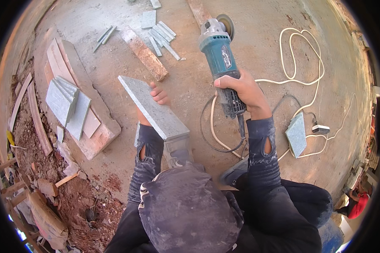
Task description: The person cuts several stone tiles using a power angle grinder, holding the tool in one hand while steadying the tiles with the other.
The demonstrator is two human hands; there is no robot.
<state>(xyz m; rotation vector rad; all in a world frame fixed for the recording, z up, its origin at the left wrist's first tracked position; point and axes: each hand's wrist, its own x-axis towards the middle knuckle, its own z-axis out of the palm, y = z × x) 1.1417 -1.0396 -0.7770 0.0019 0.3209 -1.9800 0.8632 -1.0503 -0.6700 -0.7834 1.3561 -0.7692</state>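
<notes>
My right hand (245, 89) is wrapped round the dark rear body of a teal angle grinder (217, 57), thumb across its top. The grinder points away from me, with its grey head and round disc (226, 27) at the far end; whether the disc is spinning, I cannot tell. My left hand (159, 94) grips a grey rectangular stone tile (154, 110) by its right-hand edge, fingertips curled over it. That tile is held tilted, well to the left of the grinder and apart from the disc. Its near end lies by a grey block-like object (177, 147), partly hidden.
Left, several tiles (67, 101) lean on a stone slab (103, 137) beside loose soil (88, 194). Cut strips (162, 33) and a reddish-brown bar (145, 55) lie ahead. A cream cable (289, 79), another tile (297, 135) and a socket block (321, 129) are right; another person (359, 204) is far right.
</notes>
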